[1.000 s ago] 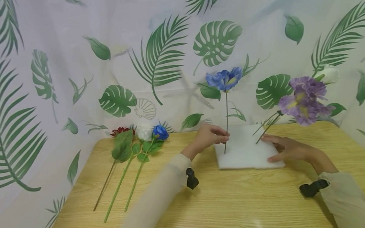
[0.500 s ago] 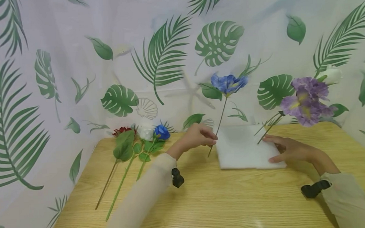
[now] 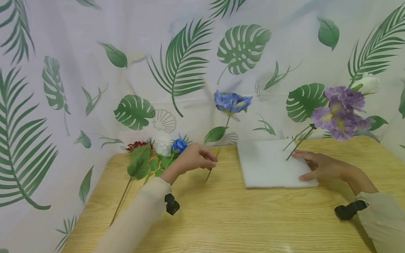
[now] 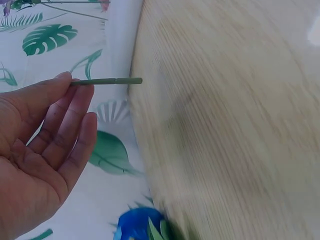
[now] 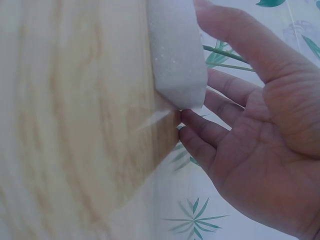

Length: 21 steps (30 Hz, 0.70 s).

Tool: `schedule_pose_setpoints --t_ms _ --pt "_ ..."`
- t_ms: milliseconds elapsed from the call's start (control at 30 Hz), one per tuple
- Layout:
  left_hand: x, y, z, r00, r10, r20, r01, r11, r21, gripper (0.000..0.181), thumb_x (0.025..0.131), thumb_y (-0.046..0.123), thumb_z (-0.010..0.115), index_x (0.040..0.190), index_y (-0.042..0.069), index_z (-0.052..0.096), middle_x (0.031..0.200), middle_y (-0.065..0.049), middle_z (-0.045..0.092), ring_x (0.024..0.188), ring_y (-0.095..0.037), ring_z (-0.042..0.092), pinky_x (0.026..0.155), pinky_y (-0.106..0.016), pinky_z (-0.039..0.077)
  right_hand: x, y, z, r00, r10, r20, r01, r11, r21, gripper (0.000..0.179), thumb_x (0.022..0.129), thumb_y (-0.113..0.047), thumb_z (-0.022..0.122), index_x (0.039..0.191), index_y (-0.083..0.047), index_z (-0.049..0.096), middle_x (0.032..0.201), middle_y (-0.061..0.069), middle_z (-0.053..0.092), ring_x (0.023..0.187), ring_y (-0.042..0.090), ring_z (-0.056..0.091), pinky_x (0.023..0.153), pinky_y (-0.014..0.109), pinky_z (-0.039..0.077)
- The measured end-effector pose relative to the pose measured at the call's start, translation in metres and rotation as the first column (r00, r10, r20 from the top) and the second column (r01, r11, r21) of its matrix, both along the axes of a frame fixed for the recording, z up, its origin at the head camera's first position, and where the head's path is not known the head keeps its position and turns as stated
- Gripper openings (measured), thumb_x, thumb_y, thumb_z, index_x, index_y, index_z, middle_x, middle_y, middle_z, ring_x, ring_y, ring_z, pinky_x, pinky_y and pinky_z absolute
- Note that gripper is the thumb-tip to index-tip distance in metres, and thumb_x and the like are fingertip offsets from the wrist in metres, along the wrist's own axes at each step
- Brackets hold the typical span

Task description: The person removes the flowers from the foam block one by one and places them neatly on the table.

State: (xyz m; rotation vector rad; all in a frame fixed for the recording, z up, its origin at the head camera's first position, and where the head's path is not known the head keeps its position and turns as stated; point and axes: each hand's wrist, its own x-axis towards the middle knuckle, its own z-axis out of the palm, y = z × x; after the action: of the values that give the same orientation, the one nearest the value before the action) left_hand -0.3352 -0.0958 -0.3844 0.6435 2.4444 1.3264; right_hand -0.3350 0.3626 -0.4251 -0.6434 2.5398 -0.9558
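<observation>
A sleeve (image 3: 135, 220) partly hides the white rose (image 3: 163, 147), left grip (image 3: 192, 158) pinching a blue flower (image 3: 232, 102), right grip (image 3: 325, 166) spread against foam (image 3: 266, 166).

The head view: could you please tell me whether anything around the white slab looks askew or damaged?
Yes: the purple flower leans far over to the picture's right from the white slab instead of standing upright, so it looks askew. I can make out no plain damage.

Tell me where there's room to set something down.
Bare: the table in front of the white foam, between left sleeve and right sleeve; also between left hand and foam. Crowded: back left, with red flower, white rose, blue rose; foam's right edge, at right hand.
</observation>
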Motion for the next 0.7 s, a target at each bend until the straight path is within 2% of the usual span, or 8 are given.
schedule_pose_setpoints --t_ms 133,200,267,300,367,433,500,700 --pt "0.006 -0.017 0.001 0.999 0.025 -0.025 -0.026 0.999 -0.029 0.018 0.092 0.010 0.076 0.105 -0.001 0.078 0.091 -0.012 0.079 0.079 -0.021 0.076 0.085 -0.053 0.061 0.000 0.001 -0.001 1.000 0.003 -0.009 -0.003 1.000 0.006 0.091 0.089 -0.025 0.079 0.158 0.004 0.028 0.163 0.036 0.018 0.144 0.061 0.025 0.113 0.059 0.039" --pt "0.009 -0.025 0.002 0.999 0.038 -0.029 -0.040 0.998 -0.042 0.016 0.092 0.010 0.076 0.104 0.001 0.079 0.091 -0.011 0.079 0.079 -0.020 0.076 0.083 -0.051 0.062 -0.001 0.002 -0.002 1.000 0.005 -0.008 -0.005 1.000 0.006 0.091 0.089 -0.025 0.080 0.158 0.004 0.028 0.163 0.036 0.018 0.144 0.061 0.025 0.111 0.040 0.046" --pt "0.013 -0.032 0.004 0.998 0.047 -0.029 -0.049 0.997 -0.052 0.015 0.092 0.009 0.075 0.104 0.002 0.079 0.091 -0.012 0.079 0.078 -0.020 0.076 0.083 -0.050 0.062 -0.002 0.002 -0.002 1.000 0.008 -0.010 -0.007 1.000 0.007 0.091 0.089 -0.025 0.080 0.158 0.004 0.028 0.163 0.035 0.018 0.145 0.060 0.026 0.105 0.023 0.045" --pt "0.015 -0.035 0.005 0.998 0.049 -0.031 -0.051 0.997 -0.055 0.014 0.092 0.009 0.075 0.104 0.002 0.079 0.091 -0.012 0.079 0.078 -0.019 0.076 0.082 -0.049 0.063 -0.002 0.002 -0.003 1.000 0.008 -0.011 -0.008 1.000 0.008 0.091 0.089 -0.025 0.080 0.158 0.004 0.028 0.163 0.035 0.018 0.144 0.060 0.026 0.104 0.021 0.045" --pt "0.018 -0.042 0.006 0.998 0.059 -0.029 -0.061 0.996 -0.062 0.015 0.092 0.008 0.075 0.104 0.001 0.079 0.089 -0.012 0.079 0.077 -0.019 0.076 0.082 -0.049 0.063 -0.002 0.002 -0.003 1.000 0.005 -0.007 -0.005 1.000 0.008 0.091 0.089 -0.025 0.079 0.158 0.003 0.028 0.163 0.035 0.018 0.144 0.060 0.027 0.106 0.026 0.046" --pt "0.020 -0.048 0.006 0.998 0.062 -0.027 -0.063 0.996 -0.064 0.015 0.092 0.008 0.075 0.104 0.000 0.079 0.088 -0.013 0.079 0.076 -0.019 0.076 0.082 -0.049 0.063 -0.001 0.001 -0.002 1.000 0.002 -0.002 -0.002 1.000 0.011 0.090 0.090 -0.025 0.079 0.158 0.003 0.028 0.163 0.035 0.018 0.144 0.060 0.027 0.111 0.044 0.046" --pt "0.021 -0.054 0.006 0.998 0.064 -0.023 -0.065 0.996 -0.067 0.015 0.092 0.007 0.075 0.104 -0.001 0.078 0.086 -0.012 0.079 0.076 -0.019 0.076 0.082 -0.050 0.063 -0.001 0.001 -0.002 1.000 -0.001 0.003 0.001 1.000 0.012 0.090 0.090 -0.025 0.079 0.158 0.002 0.028 0.163 0.035 0.018 0.144 0.061 0.027 0.112 0.061 0.038" --pt "0.028 -0.068 0.003 0.998 0.066 0.006 -0.066 0.995 -0.081 0.016 0.092 0.008 0.075 0.102 -0.005 0.077 0.087 -0.016 0.078 0.075 -0.018 0.075 0.082 -0.049 0.063 -0.001 0.001 -0.002 1.000 -0.001 0.005 0.001 1.000 0.010 0.089 0.090 -0.024 0.079 0.158 0.003 0.028 0.163 0.035 0.018 0.145 0.061 0.025 0.113 0.067 0.033"
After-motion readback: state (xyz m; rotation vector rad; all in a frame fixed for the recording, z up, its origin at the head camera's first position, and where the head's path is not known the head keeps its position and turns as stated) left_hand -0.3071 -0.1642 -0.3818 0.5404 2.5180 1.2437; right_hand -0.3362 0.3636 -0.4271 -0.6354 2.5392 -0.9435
